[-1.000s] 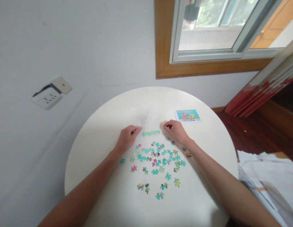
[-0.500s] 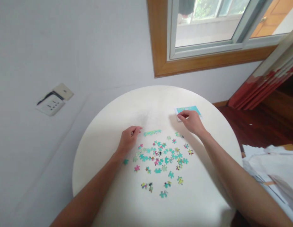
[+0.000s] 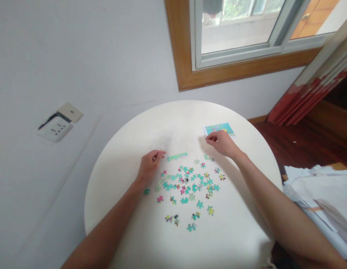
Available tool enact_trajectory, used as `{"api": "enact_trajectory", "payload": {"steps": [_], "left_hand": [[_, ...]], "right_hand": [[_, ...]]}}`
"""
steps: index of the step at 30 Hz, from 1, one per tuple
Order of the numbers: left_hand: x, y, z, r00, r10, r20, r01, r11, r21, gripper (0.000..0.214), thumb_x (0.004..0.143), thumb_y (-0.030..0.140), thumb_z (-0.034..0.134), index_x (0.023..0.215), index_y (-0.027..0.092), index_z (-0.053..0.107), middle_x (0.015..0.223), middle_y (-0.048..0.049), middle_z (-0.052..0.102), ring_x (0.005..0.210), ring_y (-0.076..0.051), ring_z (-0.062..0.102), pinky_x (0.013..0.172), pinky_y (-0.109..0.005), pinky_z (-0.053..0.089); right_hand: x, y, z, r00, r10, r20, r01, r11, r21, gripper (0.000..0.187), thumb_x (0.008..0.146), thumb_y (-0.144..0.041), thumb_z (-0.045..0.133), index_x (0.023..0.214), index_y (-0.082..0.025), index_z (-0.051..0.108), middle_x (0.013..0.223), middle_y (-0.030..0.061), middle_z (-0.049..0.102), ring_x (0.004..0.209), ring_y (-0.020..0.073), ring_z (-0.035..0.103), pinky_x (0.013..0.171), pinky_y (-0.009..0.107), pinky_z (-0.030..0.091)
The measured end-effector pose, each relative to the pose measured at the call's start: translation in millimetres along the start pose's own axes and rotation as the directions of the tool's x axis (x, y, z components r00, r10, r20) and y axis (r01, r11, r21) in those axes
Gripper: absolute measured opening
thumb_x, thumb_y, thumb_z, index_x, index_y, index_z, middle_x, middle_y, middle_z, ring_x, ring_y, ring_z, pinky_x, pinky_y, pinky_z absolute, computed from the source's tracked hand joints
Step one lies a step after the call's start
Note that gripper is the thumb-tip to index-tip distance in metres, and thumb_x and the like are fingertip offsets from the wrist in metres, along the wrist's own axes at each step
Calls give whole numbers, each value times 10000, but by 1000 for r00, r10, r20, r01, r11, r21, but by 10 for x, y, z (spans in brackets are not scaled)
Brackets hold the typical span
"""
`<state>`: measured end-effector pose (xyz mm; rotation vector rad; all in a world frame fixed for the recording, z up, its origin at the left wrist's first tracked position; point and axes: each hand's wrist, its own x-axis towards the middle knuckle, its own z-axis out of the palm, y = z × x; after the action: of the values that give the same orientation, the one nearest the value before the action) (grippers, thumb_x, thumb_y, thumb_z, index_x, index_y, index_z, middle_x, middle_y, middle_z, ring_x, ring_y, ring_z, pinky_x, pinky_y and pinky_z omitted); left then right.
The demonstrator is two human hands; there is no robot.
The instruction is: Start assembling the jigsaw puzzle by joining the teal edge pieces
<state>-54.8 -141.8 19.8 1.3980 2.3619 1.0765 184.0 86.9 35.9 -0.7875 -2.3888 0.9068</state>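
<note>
A joined strip of puzzle pieces [image 3: 177, 156], green and yellow, lies on the white round table [image 3: 128, 138]. My left hand [image 3: 151, 163] rests just left of this strip, fingers curled and pressed together. Over the near edge of a turquoise picture card [image 3: 215, 127], my right hand [image 3: 222, 143] is closed in a pinch. Whatever either hand might hold is hidden or too small to tell. Many loose jigsaw pieces [image 3: 184, 200] in turquoise, pink, yellow and pale green spread between my forearms, some overlapping in the middle.
A wall with a socket [image 3: 55, 128] borders the table on the left. Beyond the table is a wood-framed window [image 3: 240, 65]. A red and white curtain [image 3: 299, 101] hangs at the right, above a pile of white papers [image 3: 316, 194] beside the table.
The view has shifted slightly. My right hand has drawn a little toward me off the card, baring more of its picture. My left hand stays by the strip.
</note>
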Motion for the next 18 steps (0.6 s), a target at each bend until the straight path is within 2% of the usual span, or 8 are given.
{"api": "enact_trajectory", "payload": {"steps": [5, 12, 15, 18], "left_hand": [[4, -5, 6, 1000, -5, 1, 5, 1000, -4, 386, 950, 425, 452, 995, 166, 735, 882, -48, 735, 810, -192, 650, 744, -287, 480], [6, 4, 15, 1000, 15, 16, -16, 999, 29, 364, 949, 411, 456, 990, 176, 731, 894, -53, 737, 832, -202, 652, 770, -306, 493], [2, 17, 15, 993, 116, 33, -119, 989, 89, 320, 946, 377, 471, 974, 189, 728, 960, -64, 737, 917, -219, 642, 864, -344, 492], [-15, 37, 17, 954, 289, 83, -297, 948, 110, 273, 949, 328, 495, 1032, 205, 724, 1094, -67, 722, 1067, -230, 609, 1006, -395, 439]], "right_hand": [[-75, -19, -6, 982, 18, 190, -2, 997, -83, 139, 733, -141, 614, 739, -157, 752, 694, 48, 709, 626, 164, 607, 607, 282, 425], [-133, -57, 11, 938, 86, 336, -13, 977, -212, 160, 656, -153, 736, 810, -191, 747, 763, 42, 714, 646, 172, 608, 579, 279, 408], [-131, -83, 47, 929, 79, 363, 4, 975, -222, 196, 617, -125, 747, 800, -196, 742, 793, 47, 712, 676, 180, 609, 594, 281, 412], [-132, -115, 83, 927, 15, 374, 68, 976, -207, 170, 612, -91, 710, 748, -191, 736, 788, 58, 702, 702, 187, 604, 629, 290, 424]]}}
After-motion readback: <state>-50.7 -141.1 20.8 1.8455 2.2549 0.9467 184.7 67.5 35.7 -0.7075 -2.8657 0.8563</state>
